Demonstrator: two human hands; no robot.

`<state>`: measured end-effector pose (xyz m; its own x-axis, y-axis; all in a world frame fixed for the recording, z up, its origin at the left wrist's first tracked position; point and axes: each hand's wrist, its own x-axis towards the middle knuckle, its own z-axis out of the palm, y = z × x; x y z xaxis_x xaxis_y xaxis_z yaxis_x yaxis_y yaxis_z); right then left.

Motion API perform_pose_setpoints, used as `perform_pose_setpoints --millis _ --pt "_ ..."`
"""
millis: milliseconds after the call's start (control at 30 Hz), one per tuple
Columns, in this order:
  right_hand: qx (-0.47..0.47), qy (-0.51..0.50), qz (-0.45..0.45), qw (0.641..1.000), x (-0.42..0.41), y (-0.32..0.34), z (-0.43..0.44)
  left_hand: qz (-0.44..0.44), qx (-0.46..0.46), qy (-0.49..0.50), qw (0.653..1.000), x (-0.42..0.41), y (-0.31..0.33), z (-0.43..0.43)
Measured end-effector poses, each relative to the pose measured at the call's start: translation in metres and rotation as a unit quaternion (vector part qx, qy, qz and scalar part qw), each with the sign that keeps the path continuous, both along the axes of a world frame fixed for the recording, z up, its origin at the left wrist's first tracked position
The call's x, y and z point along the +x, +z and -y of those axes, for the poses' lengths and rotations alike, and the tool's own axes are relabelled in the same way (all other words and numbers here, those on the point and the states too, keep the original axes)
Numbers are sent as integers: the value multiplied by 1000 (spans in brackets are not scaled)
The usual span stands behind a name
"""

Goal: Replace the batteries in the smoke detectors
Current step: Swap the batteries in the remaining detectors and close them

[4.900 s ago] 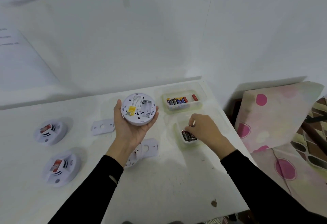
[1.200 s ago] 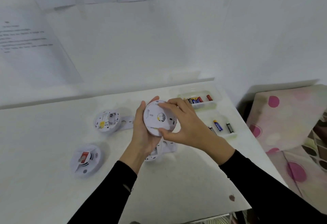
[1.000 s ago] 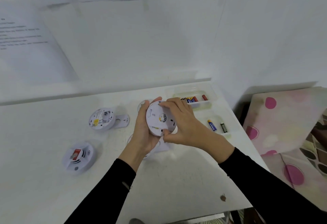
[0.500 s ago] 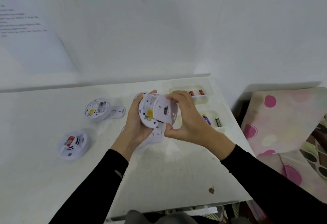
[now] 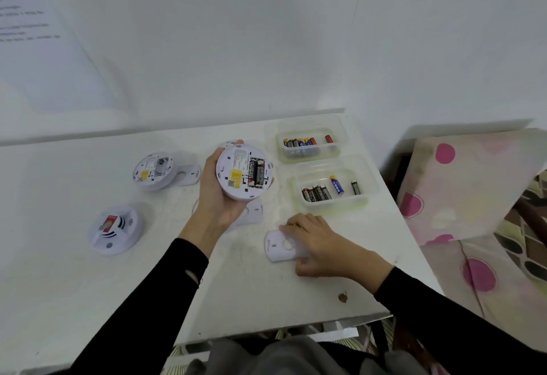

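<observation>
Left grip (image 5: 220,197) is closed round one smoke detector (image 5: 236,179), held back-up above the bench (image 5: 251,294). Two batteries (image 5: 257,172) sit in its open compartment. Right grip (image 5: 324,244), at 5 o'clock from that unit, pinches a white mounting plate (image 5: 278,248) lying flat on the bench. Battery trays (image 5: 331,206) are at 3 o'clock. An open-backed detector (image 5: 152,171) is at 9 o'clock and a face-up detector (image 5: 115,229) at 8 o'clock.

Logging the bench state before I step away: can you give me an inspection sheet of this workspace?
Surface: white table, scuffed, one brown spot.
Job's things: held detector back-up, two batteries fitted; second detector back-up, bay looks empty; third detector face-up; far tray and near tray hold loose batteries.
Clutter: nothing seen.
Hands: left hand holds held detector; right hand grips mounting plate on the table.
Cables: nothing seen.
Surroundings: white wall with papers; spotted cushion right.
</observation>
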<state>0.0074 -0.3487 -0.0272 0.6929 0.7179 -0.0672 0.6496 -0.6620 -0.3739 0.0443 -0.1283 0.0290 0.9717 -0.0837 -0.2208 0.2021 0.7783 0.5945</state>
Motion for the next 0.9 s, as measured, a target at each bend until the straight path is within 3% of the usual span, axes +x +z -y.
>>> perform_pose_setpoints --millis 100,233,600,767,900 --pt "139 -21 0 990 1 22 -3 -11 -7 -6 1000 -3 -4 10" --pt "323 -112 61 938 20 73 -20 -9 1 9 1000 -5 0 21" --pt "280 -181 155 930 54 88 -42 30 -2 -9 1000 -2 18 37" --pt "285 -202 134 927 57 92 -44 30 27 13 999 -1 20 45" --pt "308 -201 48 929 57 96 -37 5 24 26 999 -2 14 51"
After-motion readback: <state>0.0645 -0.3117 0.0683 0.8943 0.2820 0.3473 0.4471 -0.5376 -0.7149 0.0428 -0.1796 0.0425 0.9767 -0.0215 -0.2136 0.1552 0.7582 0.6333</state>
